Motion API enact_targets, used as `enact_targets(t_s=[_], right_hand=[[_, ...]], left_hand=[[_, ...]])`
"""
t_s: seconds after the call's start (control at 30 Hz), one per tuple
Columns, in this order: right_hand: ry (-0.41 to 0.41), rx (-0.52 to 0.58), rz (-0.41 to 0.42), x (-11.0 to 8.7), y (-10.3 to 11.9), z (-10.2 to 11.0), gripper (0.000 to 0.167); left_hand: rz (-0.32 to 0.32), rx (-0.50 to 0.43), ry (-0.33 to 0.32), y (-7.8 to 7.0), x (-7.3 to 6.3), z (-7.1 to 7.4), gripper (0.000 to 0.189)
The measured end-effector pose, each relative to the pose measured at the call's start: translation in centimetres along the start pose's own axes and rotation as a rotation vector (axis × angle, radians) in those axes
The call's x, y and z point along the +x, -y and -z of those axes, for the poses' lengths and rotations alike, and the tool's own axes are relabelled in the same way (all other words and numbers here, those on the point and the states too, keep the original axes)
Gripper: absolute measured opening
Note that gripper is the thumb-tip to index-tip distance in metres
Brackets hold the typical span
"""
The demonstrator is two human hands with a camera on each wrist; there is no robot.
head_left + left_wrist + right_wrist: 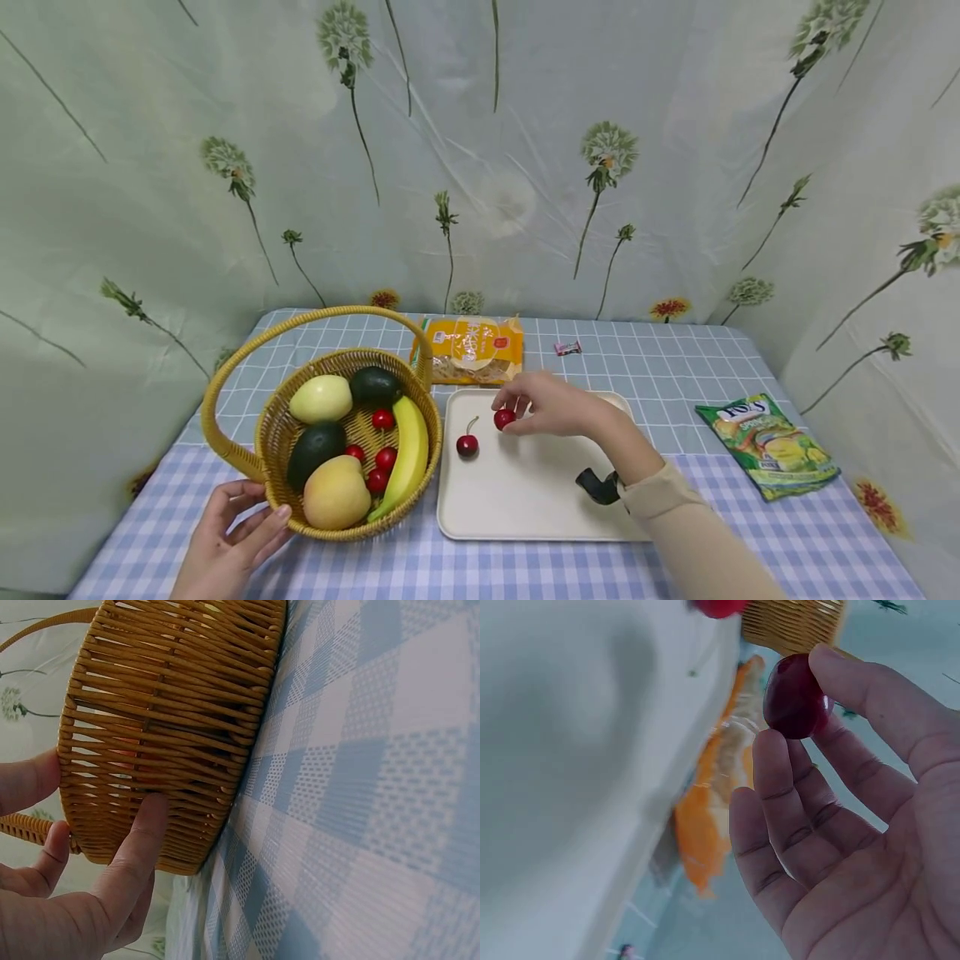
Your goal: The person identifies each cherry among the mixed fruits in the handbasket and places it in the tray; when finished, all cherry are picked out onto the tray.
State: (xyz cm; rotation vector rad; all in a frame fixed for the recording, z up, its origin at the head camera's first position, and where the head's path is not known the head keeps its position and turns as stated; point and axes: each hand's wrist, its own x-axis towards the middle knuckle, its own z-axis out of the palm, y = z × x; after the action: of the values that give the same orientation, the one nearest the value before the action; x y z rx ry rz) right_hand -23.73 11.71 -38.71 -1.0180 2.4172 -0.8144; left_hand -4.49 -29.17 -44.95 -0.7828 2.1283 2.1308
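My right hand (551,404) pinches a dark red cherry (791,697) between thumb and fingertips, over the upper part of the cream tray (540,500). Left of it on the tray lies another cherry (467,446) with its stem pointing up. My left hand (232,537) touches the near left side of the yellow wicker basket (435,433) from outside, one fingertip at the rim and another against the weave in the left wrist view. Inside the basket are a banana (408,454), several cherries, a peach (337,492), a pale green fruit (321,398) and two dark green avocados (375,386).
Behind the tray lies an orange food packet (472,350), with a small pink wrapped candy (567,347) to its right. A green candy bag (768,446) is at the table's right. The basket's tall handle (225,375) arches up over its left and far side.
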Motion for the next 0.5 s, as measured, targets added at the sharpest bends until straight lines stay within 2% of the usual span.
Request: enact_targets(t_s=[0.2,0.33,0.5], right_hand=[[0.007,0.063,0.000,0.2,-0.9,-1.4,0.024],[0.015,0.090,-0.029,0.2,-1.5,-2.4,0.025],[0.018,0.085,-0.038,0.4,-2.0,-3.3,0.025]], left_hand=[[0.011,0.021,0.003,-0.2,0.0,0.0,0.051],[0.019,0.032,0.014,-0.2,-0.1,-0.1,0.051],[0.024,0.036,0.002,-0.4,-0.2,-0.1,0.050]])
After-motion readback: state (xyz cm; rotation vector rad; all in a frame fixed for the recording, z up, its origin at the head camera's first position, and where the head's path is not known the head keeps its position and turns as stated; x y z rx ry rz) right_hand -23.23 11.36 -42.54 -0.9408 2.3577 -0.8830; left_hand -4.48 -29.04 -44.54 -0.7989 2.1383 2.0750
